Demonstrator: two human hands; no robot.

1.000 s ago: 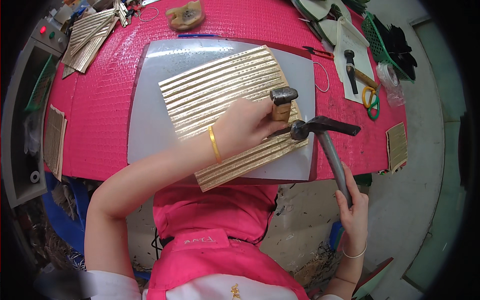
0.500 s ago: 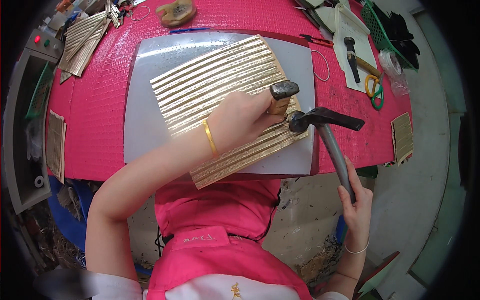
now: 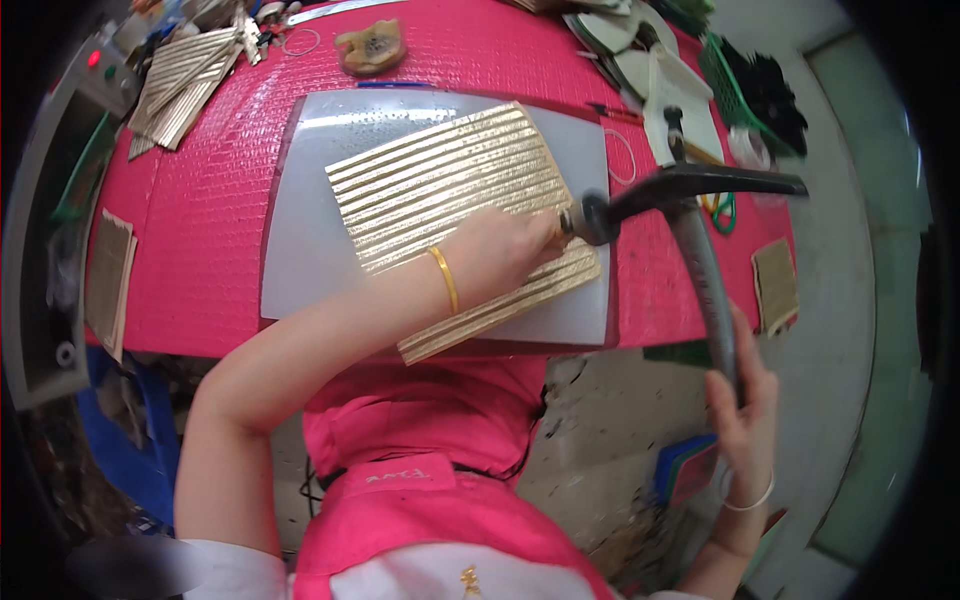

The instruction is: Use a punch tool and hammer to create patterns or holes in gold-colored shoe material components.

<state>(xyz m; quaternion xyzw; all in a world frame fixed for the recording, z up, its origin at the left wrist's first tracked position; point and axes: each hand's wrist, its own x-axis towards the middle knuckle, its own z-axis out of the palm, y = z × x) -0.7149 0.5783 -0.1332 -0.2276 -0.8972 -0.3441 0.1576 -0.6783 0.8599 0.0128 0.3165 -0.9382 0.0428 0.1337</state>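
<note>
A gold sheet [image 3: 440,170] with parallel ridges and rows of small marks lies at a slant on a pale cutting board [image 3: 300,240]. My left hand [image 3: 505,248] rests over its right part, closed around a short hand punch [image 3: 562,224]. The tip of that punch is hidden. In my right hand [image 3: 742,395], at the table's right front, is a hammer [image 3: 700,185] with a dark head and a grey handle. The hammer's round face is raised in front of the punch's top and hides it; whether they touch I cannot tell.
Loose gold strips [image 3: 190,80] lie at the far left, and folded gold pieces [image 3: 110,280] at the left edge. A yellowish block [image 3: 370,48] stands behind the board. Scissors [image 3: 722,212], another hammer [image 3: 674,125] and a green basket [image 3: 735,90] are on the right.
The hammer has come up toward the camera and to the right with my right hand. My left hand stays on the sheet with the punch. The whole view has shifted slightly.
</note>
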